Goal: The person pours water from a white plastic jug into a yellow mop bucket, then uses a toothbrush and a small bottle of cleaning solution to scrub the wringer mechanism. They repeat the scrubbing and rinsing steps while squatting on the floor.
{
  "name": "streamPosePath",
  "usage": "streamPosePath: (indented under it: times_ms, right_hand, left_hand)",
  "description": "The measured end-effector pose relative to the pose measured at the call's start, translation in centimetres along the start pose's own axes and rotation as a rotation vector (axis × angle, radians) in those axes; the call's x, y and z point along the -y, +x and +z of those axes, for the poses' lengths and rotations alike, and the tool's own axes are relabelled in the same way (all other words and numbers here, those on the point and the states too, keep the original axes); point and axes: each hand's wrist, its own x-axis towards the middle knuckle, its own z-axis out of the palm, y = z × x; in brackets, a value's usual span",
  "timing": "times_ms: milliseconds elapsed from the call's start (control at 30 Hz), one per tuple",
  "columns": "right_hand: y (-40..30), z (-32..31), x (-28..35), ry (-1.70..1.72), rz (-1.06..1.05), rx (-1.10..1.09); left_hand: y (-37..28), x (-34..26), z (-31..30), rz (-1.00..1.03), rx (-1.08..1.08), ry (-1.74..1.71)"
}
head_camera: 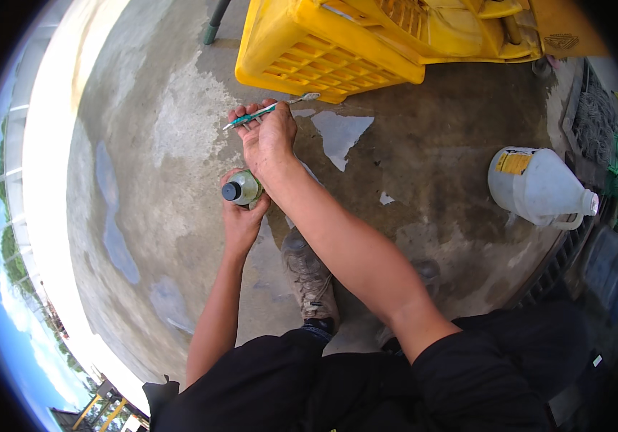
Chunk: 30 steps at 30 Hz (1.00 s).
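My left hand point(242, 216) is wrapped around a small clear bottle point(248, 186) with a dark screw cap point(231, 190) and a greenish tint. The cap is on and points toward the left. Just beyond it, my right hand point(272, 129) is turned palm up and grips a green and white toothbrush point(257, 114). The brush head, with pale bristles, points right toward a yellow plastic crate. My right wrist passes close beside the bottle; whether they touch I cannot tell.
Ahead stands the yellow plastic crate point(330, 59). A large translucent plastic jug point(538, 183) lies on its side at right, near a dark drain grate point(541, 286). Puddles point(344, 135) mark the wet concrete floor point(179, 146). My shoe point(309, 275) is below my arms.
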Motion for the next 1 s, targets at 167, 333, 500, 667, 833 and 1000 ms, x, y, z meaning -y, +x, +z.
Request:
streamPosePath:
  times_ms: [167,333,500,667,833,1000]
  right_hand:
    - [1.1,0.4,0.7,0.049,-0.03,-0.054]
    - [-0.6,2.4,-0.6,0.045,0.056,-0.052]
    - [-0.3,0.5,0.5,-0.088,0.002,-0.045]
    - [-2.9,0.0,-0.7,-0.445,0.106,0.045]
    - [-3.8,-1.0,1.4,-1.327,-0.183,0.247]
    - [-0.2,-0.3,4.9,-1.995,-0.714,0.331]
  left_hand:
    - [-0.3,-0.5,0.0,-0.031,0.02,0.056]
    - [-0.5,-1.7,0.1,-0.094,0.031,0.022]
    - [-0.3,-0.3,-0.1,-0.031,0.013,0.014]
    - [-0.1,-0.5,-0.4,0.031,0.025,0.158]
    - [0.6,-0.6,-1.0,0.037,0.069,0.097]
    - [0.2,-1.8,-1.0,0.044,0.086,0.095]
